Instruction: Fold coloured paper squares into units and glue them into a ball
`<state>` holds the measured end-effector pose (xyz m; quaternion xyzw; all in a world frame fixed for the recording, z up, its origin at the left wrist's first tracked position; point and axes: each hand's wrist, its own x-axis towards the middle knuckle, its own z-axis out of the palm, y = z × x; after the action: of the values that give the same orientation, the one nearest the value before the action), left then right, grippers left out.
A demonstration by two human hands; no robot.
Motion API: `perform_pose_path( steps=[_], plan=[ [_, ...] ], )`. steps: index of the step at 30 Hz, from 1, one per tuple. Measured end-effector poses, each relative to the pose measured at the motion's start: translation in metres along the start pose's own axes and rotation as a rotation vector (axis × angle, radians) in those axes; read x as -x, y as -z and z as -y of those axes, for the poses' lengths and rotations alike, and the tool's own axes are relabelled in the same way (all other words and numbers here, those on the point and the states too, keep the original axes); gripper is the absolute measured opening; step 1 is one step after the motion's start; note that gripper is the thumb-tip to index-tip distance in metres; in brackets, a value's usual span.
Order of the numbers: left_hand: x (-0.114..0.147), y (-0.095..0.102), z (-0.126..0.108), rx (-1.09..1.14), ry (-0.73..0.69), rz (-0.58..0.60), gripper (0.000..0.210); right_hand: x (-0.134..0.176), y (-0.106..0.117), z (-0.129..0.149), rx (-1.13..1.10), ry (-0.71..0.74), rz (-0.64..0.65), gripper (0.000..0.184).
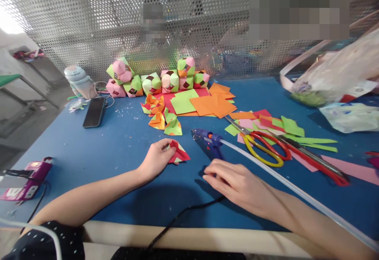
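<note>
phone left, flat | scissors right on paper scraps | folded paper cubes rear | plastic bag, contents unclear

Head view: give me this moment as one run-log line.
left hand: holds folded red paper piece on blue table | right hand: flat by blue glue gun, not gripping | scissors: lying right of gun

bright even light; blown-out glare top left; soft shadows under arms; wide-angle bending at edges; pixelated patches up top
</note>
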<state>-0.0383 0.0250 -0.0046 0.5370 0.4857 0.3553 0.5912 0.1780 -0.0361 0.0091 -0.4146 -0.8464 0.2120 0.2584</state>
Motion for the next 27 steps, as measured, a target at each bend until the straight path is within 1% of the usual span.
perform_pose_path(
  steps=[1,3,5,7,9,12,16,17,19,22,23,25,27],
  plan=[
    [-0.002,0.003,0.0,0.016,0.001,-0.007,0.016,0.006,0.004,-0.005,0.036,0.001,0.009,0.021],
    [-0.004,0.007,-0.002,0.026,-0.002,-0.018,0.015,0.015,0.013,-0.017,0.161,-0.047,-0.034,0.027],
    [-0.005,0.009,-0.005,0.028,-0.01,-0.018,0.014,0.019,0.019,-0.031,0.296,-0.155,-0.08,0.028],
    [-0.002,0.009,-0.01,0.033,-0.013,-0.001,0.012,0.014,0.023,-0.043,0.317,-0.252,-0.127,0.024],
    [0.003,0.008,-0.016,0.046,0.008,0.017,0.011,0.002,0.024,-0.05,0.229,-0.317,-0.106,0.022],
    [0.017,0.01,-0.022,0.06,0.048,0.03,0.011,-0.018,0.021,-0.056,0.023,-0.366,-0.021,0.023],
    [0.041,0.021,-0.024,0.07,0.084,0.02,0.011,-0.028,0.013,-0.057,-0.171,-0.523,0.064,0.028],
    [0.047,0.026,-0.024,0.07,0.091,0.014,0.011,-0.027,0.012,-0.055,-0.211,-0.55,0.068,0.029],
    [0.059,0.036,-0.025,0.074,0.107,-0.003,0.01,-0.027,0.01,-0.046,-0.292,-0.555,0.071,0.03],
    [0.073,0.054,-0.028,0.085,0.116,-0.044,0.01,-0.038,0.006,-0.022,-0.401,-0.534,0.111,0.028],
    [0.077,0.061,-0.029,0.089,0.103,-0.067,0.012,-0.046,0.002,-0.013,-0.433,-0.522,0.158,0.027],
    [0.086,0.075,-0.03,0.094,0.071,-0.132,0.014,-0.07,-0.009,0.006,-0.513,-0.488,0.179,0.026],
    [0.095,0.088,-0.031,0.098,0.054,-0.196,0.016,-0.103,-0.027,0.022,-0.602,-0.4,0.18,0.026]
  ],
)
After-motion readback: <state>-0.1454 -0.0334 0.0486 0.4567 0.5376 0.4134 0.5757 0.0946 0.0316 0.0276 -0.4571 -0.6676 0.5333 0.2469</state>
